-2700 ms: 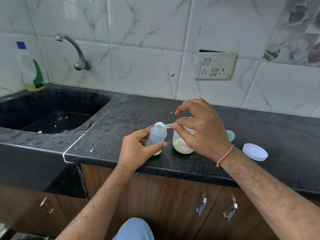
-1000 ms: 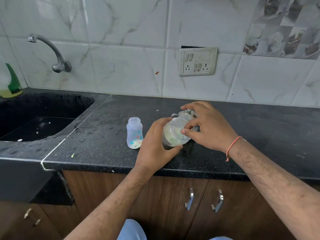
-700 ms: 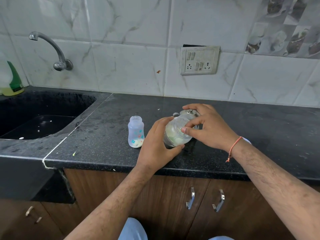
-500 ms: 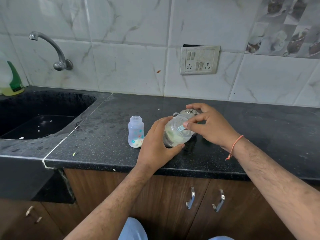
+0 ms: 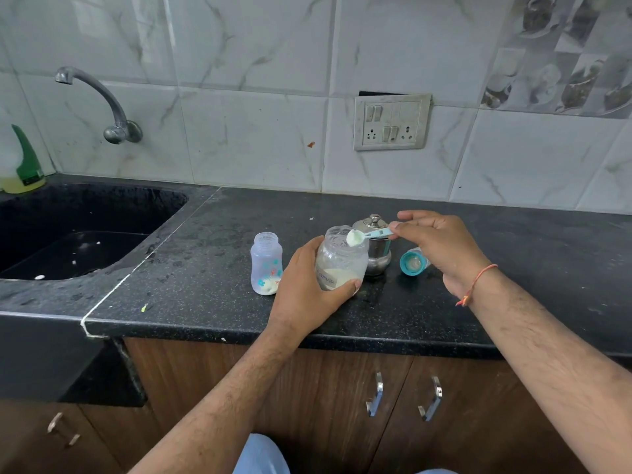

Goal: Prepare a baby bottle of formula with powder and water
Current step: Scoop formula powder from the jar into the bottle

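A small clear baby bottle [image 5: 266,265] stands open on the black counter with a little white powder at its bottom. Right of it, my left hand [image 5: 306,289] grips a clear jar of formula powder [image 5: 340,260], upright and open. My right hand [image 5: 441,248] pinches the handle of a teal scoop [image 5: 362,236]. The scoop's bowl is heaped with powder and hangs just above the jar's mouth. The bottle's teal cap with nipple [image 5: 413,262] lies on its side by my right hand.
A small steel lidded pot [image 5: 376,248] stands right behind the jar. The black sink [image 5: 82,234] with a wall tap [image 5: 102,100] is at left, a soap bottle [image 5: 22,165] at its far corner. A switch plate [image 5: 391,122] is on the tiled wall.
My right hand has lifted the scoop out of the jar with powder in it. The jar, tilted earlier, now stands upright in my left hand. The baby bottle has not moved.
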Demonstrator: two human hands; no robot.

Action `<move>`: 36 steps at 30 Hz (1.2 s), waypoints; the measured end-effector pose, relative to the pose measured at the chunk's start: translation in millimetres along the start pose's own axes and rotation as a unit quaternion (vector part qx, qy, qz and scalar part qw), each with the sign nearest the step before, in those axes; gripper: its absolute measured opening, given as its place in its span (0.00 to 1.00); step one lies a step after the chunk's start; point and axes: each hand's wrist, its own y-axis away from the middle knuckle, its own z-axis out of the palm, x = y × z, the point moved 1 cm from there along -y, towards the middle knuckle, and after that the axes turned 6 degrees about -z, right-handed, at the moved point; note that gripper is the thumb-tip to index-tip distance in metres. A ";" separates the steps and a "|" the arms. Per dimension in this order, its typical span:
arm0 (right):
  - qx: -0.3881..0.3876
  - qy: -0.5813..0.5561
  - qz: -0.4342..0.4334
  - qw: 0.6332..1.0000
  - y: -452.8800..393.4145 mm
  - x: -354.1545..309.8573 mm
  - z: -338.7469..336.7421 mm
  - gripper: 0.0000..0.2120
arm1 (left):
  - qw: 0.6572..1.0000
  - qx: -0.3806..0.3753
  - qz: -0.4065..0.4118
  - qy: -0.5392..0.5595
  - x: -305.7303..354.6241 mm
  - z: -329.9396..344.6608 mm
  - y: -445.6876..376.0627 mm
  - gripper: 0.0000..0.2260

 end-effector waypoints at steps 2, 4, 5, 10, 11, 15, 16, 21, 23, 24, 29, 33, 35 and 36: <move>0.008 -0.020 0.012 1.000 0.4 -0.3 -1.3 0.06 | 1.000 0.000 -0.005 0.016 2.6 -0.7 1.6 0.39; 0.018 -0.042 0.024 0.999 0.6 0.6 -1.2 0.07 | 0.999 0.000 -0.012 0.035 6.6 -2.7 5.7 0.40; 0.025 -0.054 0.030 0.998 0.6 1.0 -0.6 0.07 | 0.999 0.003 -0.020 0.039 7.8 -4.2 9.1 0.45; 0.040 -0.100 0.043 0.993 3.6 -5.0 3.3 0.04 | 0.995 0.075 0.036 0.060 6.3 -20.1 40.3 0.44; 0.042 -0.108 0.042 0.992 3.9 -6.3 4.7 0.03 | 0.990 0.117 0.069 0.044 4.9 -28.7 44.2 0.39; 0.038 -0.124 0.026 0.991 3.3 -11.1 17.9 0.07 | 0.966 0.246 0.061 -0.039 -18.5 -69.1 23.4 0.37; 0.036 -0.125 0.019 0.991 2.3 -11.7 22.6 0.08 | 0.973 0.228 0.016 -0.040 -26.6 -77.7 15.0 0.41; 0.021 -0.127 0.024 0.991 -2.6 -16.2 47.1 0.03 | 0.988 0.076 -0.126 0.045 -45.0 -90.4 -2.8 0.39; 0.014 -0.122 0.024 0.992 -3.1 -17.8 56.4 0.04 | 0.989 0.075 -0.122 0.043 -46.2 -88.9 -5.4 0.31; 0.012 -0.120 0.020 0.993 -3.6 -18.3 60.7 0.06 | 0.989 0.079 -0.119 0.040 -46.3 -88.6 -5.3 0.28; -0.002 -0.098 0.003 0.995 -2.3 -19.7 77.1 0.06 | 0.993 0.080 -0.071 0.052 -44.9 -87.5 2.4 0.22; -0.012 -0.075 -0.030 0.997 5.4 -21.4 87.4 0.03 | 0.995 0.060 -0.039 0.070 -42.6 -86.3 5.4 0.24; -0.019 -0.054 -0.056 0.997 9.2 -21.5 91.9 0.03 | 0.996 0.051 -0.031 0.068 -41.7 -86.4 5.9 0.25; -0.021 -0.042 -0.069 0.996 10.4 -21.4 93.7 0.04 | 0.996 0.047 -0.029 0.067 -41.6 -86.5 6.1 0.25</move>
